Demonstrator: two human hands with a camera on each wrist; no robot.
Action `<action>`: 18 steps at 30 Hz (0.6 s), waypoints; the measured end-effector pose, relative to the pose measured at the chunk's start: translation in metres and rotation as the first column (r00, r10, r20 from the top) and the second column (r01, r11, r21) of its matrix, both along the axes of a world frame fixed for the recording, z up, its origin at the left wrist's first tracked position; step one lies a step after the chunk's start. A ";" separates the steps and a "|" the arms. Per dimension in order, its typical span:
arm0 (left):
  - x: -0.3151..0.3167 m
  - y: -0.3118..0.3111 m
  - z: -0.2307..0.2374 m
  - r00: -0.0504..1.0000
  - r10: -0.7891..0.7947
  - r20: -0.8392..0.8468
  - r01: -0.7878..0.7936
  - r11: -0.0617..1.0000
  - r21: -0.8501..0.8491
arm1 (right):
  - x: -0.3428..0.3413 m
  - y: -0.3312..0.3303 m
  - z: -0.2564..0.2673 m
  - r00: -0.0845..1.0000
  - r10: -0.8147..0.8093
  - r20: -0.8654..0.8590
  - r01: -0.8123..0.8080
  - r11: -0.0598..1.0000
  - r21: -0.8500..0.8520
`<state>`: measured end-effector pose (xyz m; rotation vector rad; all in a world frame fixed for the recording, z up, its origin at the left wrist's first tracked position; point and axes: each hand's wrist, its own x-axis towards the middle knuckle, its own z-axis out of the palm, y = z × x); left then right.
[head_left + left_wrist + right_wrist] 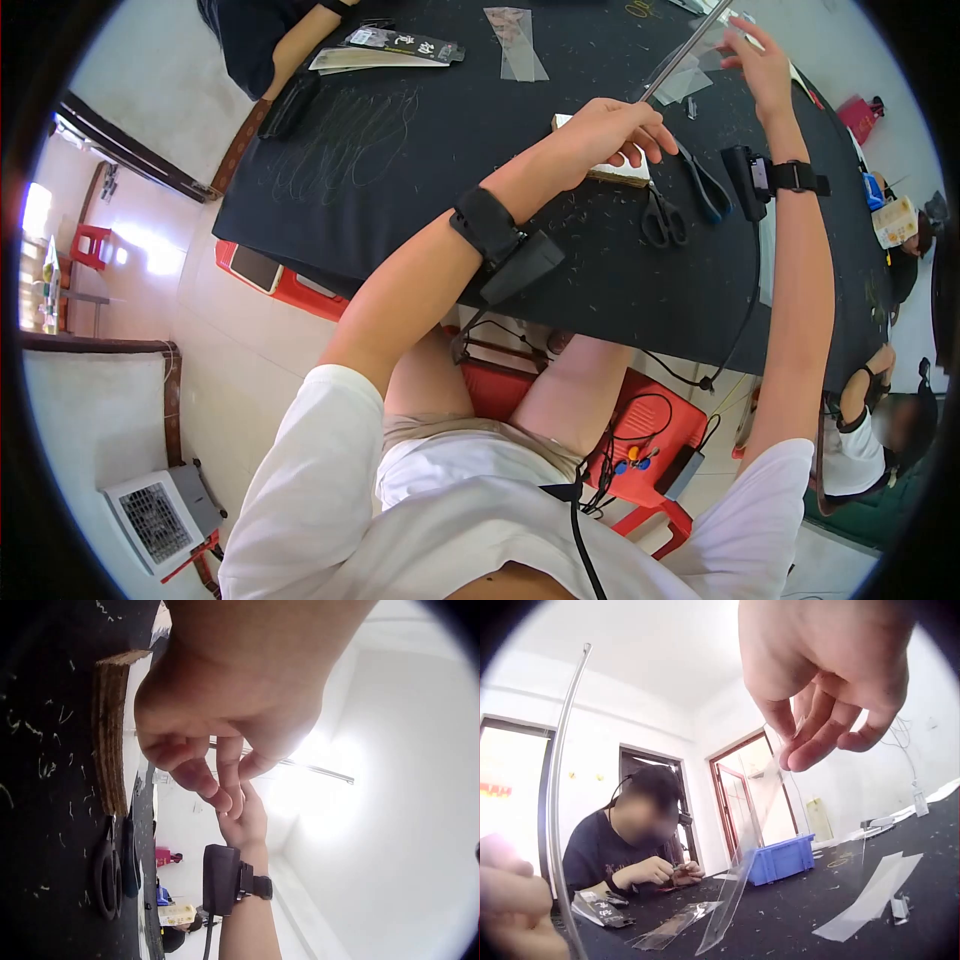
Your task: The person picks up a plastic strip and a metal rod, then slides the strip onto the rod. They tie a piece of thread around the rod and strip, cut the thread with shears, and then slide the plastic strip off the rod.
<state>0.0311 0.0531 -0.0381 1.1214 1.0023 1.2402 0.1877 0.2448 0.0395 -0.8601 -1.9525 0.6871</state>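
My left hand grips a thin metal rod between thumb and fingers. The rod slants up and away from me, and in the right wrist view it stands nearly upright at the left side. My right hand is raised on the far right of the rod, its fingertips pinching a clear plastic strip that hangs down toward the table. Below my left hand lies a block with a pale top and brown layered edge. Scissors and a blue-handled tool lie beside it.
Loose thread and small clippings are scattered over the black table. Toward the back lie printed packets and a clear sleeve. A blue bin stands farther off. Another person works across the table.
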 end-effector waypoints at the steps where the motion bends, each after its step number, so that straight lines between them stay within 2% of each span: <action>1: 0.000 0.000 0.001 1.000 0.001 -0.002 -0.001 1.000 -0.005 | -0.001 -0.004 0.000 0.998 -0.006 0.070 0.011 0.998 -0.069; 2: 0.000 0.000 0.002 1.000 0.000 -0.005 0.000 1.000 -0.007 | -0.002 -0.005 0.000 0.997 -0.006 0.071 0.011 0.998 -0.067; 4: -0.001 0.000 0.002 1.000 -0.002 -0.008 0.002 1.000 -0.002 | 0.000 0.000 -0.007 0.986 0.128 -0.106 -0.132 0.991 -0.034; 7: -0.001 0.000 0.000 1.000 -0.004 0.004 0.004 1.000 -0.003 | -0.001 0.005 -0.016 0.979 0.198 -0.044 -0.201 0.976 -0.084; 9: -0.001 0.001 0.000 1.000 -0.009 0.016 0.009 1.000 -0.001 | -0.002 0.004 -0.018 0.981 0.188 -0.039 -0.190 0.980 -0.057; 18: -0.001 0.001 0.000 1.000 -0.009 0.008 0.009 1.000 0.016 | -0.003 -0.002 -0.025 0.981 0.154 -0.116 -0.181 0.945 -0.274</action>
